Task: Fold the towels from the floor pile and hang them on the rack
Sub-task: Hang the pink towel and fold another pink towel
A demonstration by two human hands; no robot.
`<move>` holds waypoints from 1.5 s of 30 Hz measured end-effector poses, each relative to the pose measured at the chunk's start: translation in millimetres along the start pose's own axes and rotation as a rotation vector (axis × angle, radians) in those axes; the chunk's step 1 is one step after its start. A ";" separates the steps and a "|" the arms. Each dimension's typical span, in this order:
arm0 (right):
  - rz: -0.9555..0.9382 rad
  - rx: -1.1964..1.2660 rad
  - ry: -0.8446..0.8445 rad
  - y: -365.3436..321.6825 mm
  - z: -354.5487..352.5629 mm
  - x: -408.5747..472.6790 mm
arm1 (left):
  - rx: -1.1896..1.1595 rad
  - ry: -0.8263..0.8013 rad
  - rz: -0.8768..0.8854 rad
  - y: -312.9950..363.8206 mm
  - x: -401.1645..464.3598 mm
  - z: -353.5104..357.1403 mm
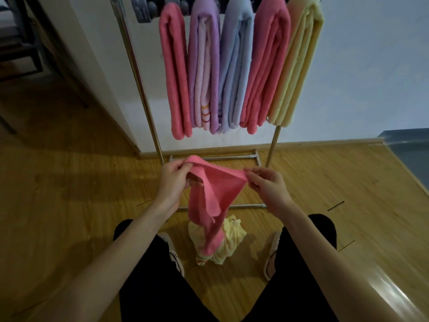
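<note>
A pink towel hangs in the air between my hands, its top edge stretched and the rest drooping down. My left hand grips its left corner. My right hand pinches its right corner. Under it, on the wooden floor between my feet, lies a crumpled yellow towel. The metal rack stands in front of me against the wall. Several folded towels hang on it side by side: pink, purple, blue, pink and yellow.
The rack's base bars lie on the floor just beyond my hands. A white cabinet side stands at the left. A grey edge runs along the right. My shoes flank the yellow towel.
</note>
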State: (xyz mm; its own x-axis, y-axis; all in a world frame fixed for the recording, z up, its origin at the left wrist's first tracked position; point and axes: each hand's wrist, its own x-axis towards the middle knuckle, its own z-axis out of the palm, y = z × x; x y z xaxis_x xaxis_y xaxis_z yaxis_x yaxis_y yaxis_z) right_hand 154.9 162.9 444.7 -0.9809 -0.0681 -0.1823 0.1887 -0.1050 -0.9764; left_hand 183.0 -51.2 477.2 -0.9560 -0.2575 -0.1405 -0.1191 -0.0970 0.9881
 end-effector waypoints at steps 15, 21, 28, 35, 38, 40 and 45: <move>-0.814 -1.067 0.034 27.5 18.0 -4.5 | 0.000 0.144 0.102 23.8 -12.7 0.1; -0.940 -1.022 -0.066 32.2 21.8 -23.8 | -0.032 0.182 0.117 33.0 -18.0 1.9; -0.978 -0.938 -0.205 52.9 43.2 -33.0 | -0.064 0.193 0.136 30.5 -24.2 8.2; -0.826 -0.820 0.041 44.3 70.2 -35.9 | -0.085 0.183 0.163 29.0 -28.9 16.3; -0.805 -0.789 0.085 43.8 75.3 -31.7 | -0.095 0.184 0.158 30.3 -28.3 16.8; -0.820 -0.768 0.050 45.4 71.2 -29.9 | -0.108 0.193 0.153 32.5 -25.4 13.5; -0.787 -0.722 -0.084 26.1 38.3 -15.2 | -0.071 0.226 0.097 34.8 -14.5 -8.9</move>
State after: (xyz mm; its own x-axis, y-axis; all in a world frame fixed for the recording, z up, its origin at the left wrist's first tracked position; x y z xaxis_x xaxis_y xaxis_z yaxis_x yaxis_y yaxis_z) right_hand 176.6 123.2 426.4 -0.8029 -0.3082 0.5102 -0.5952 0.4608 -0.6583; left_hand 195.1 -59.4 513.1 -0.8771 -0.4761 -0.0636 -0.0034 -0.1263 0.9920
